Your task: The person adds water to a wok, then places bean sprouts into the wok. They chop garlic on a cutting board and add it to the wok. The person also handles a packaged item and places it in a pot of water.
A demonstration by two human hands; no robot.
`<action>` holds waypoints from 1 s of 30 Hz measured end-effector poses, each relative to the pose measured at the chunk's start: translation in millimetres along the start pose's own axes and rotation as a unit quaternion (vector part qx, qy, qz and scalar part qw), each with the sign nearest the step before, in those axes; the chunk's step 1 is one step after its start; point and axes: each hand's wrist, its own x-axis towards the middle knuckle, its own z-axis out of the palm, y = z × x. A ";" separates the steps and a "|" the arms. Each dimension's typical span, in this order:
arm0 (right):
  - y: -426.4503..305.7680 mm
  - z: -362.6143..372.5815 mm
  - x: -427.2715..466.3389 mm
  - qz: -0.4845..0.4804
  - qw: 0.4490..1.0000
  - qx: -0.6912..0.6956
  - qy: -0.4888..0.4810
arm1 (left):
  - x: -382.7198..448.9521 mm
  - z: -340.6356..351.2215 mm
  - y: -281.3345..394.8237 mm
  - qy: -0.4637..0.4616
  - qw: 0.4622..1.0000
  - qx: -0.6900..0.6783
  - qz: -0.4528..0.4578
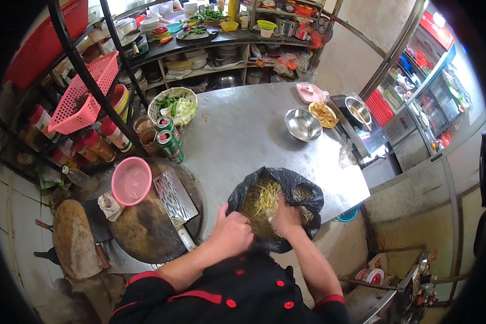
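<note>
A black plastic bag point(247, 184) stands open at the table's near edge, with pale yellow bean sprouts point(267, 196) inside. My left hand point(233, 231) grips the bag's rim on its left side. My right hand point(285, 216) reaches into the bag among the sprouts; its fingertips are partly hidden, so I cannot see whether they hold any. To the left, a cleaver point(176, 196) with a white handle lies on a round wooden chopping block point(146, 231). A pink plastic basket point(131, 181) sits on the block beside the cleaver.
On the steel table point(235, 133) are green drink cans point(171, 146), a basket of green peppers and cabbage point(173, 106), a steel bowl point(303, 124) and a dish of fried food point(323, 114). A black rack point(93, 81) with seasoning jars stands left. A person's sleeve point(162, 10) shows at the back.
</note>
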 end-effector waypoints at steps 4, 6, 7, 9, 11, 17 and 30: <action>4.2 35.8 0.9 -0.003 0.991 -0.085 0.102 | 2.5 1.2 2.0 -0.022 0.999 0.024 0.009; 5.8 31.3 3.2 0.001 0.996 -0.044 0.078 | 5.0 -0.7 1.8 -0.017 0.999 0.028 0.023; 2.6 17.2 -0.6 -0.009 0.998 -0.015 0.060 | 4.1 -1.4 1.5 -0.015 0.999 0.025 0.022; -8.1 -19.0 -11.2 -0.010 0.999 0.036 0.024 | 3.4 -1.3 0.3 -0.012 0.999 0.025 0.019; -19.2 -45.8 -18.4 -0.034 0.998 0.052 0.032 | 3.2 -0.3 -3.1 -0.009 0.999 0.031 0.009; -18.6 -72.3 -29.2 -0.086 0.993 0.025 0.071 | 4.9 -2.5 -5.5 0.001 0.999 0.040 0.012; -22.2 -160.5 -39.6 -0.084 0.970 0.212 0.085 | 2.1 -9.5 -1.4 0.104 0.994 -0.021 -0.004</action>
